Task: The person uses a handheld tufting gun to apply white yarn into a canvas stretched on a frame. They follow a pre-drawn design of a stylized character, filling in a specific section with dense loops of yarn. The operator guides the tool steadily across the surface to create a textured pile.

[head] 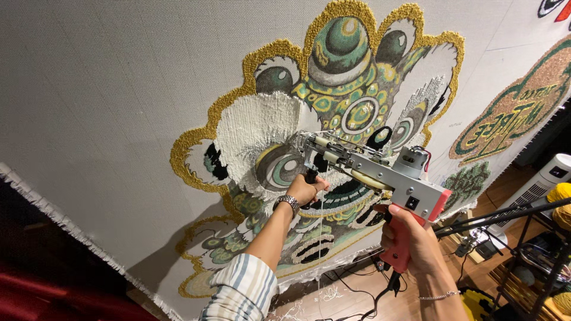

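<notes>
Backdrop: grey tufting cloth (107, 89) stretched upright, gold-edged green and white design (333, 89) partly tufted.
Tufting gun (372, 169): nose pressed against white pile.
Left hand (304, 189): fist closed around front handle.
Right hand (410, 238): clenched on red grip.

The left arm wears a rolled-up sleeve (241, 294) of pale cloth with blue, grey and tan stripes. A silver metal link watch (287, 203) sits on the left wrist. The right wrist carries a thin silver chain bracelet (439, 295); that forearm is bare.
</notes>
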